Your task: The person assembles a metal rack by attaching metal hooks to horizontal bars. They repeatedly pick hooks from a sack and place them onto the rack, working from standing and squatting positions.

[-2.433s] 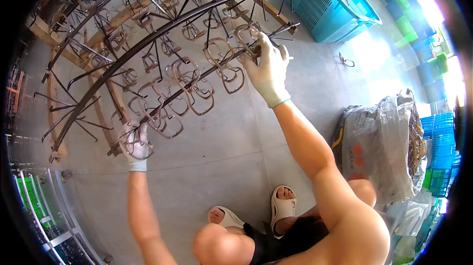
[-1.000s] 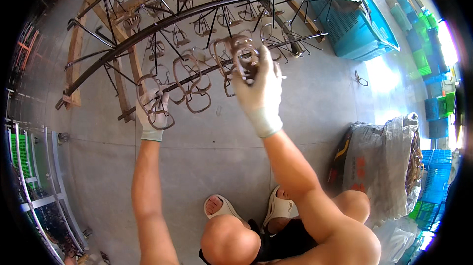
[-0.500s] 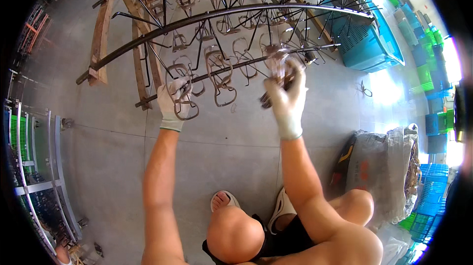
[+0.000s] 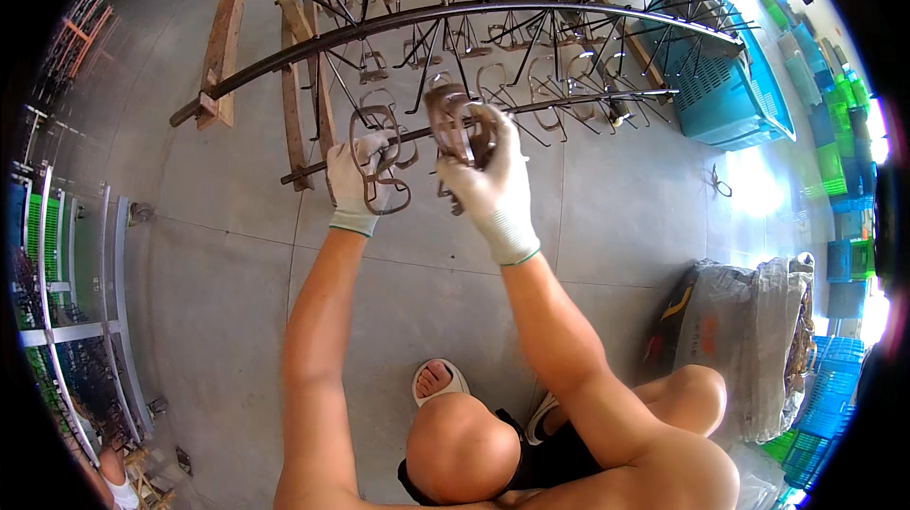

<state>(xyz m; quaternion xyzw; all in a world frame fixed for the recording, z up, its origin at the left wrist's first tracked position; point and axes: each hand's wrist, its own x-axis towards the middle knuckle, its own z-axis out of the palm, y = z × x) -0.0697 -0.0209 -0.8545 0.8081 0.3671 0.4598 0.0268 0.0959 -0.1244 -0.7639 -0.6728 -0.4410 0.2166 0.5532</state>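
Observation:
My left hand (image 4: 353, 173), in a white glove, is closed at the near rod (image 4: 422, 134) of a rack, beside its left end. Its fingers curl at a brown looped metal frame (image 4: 395, 209) hanging there, though the grip is partly hidden. My right hand (image 4: 493, 183), also gloved, grips a bunch of similar looped metal frames (image 4: 450, 121), held up just right of the left hand and in front of the rod. More of these frames (image 4: 493, 83) hang from the rod and the spokes behind.
A thick dark bar (image 4: 379, 28) with many thin spokes crosses above, resting on wooden beams (image 4: 227, 55). A blue crate (image 4: 725, 112) stands far right. Right of my knees is a grey sack (image 4: 739, 339). Metal shelving (image 4: 81, 335) lines the left; blue baskets (image 4: 834, 368) stack at right.
My right hand has moved left with its bunch of frames, close to my left hand. The left hand stays at the same frame. The whole view has shifted slightly.

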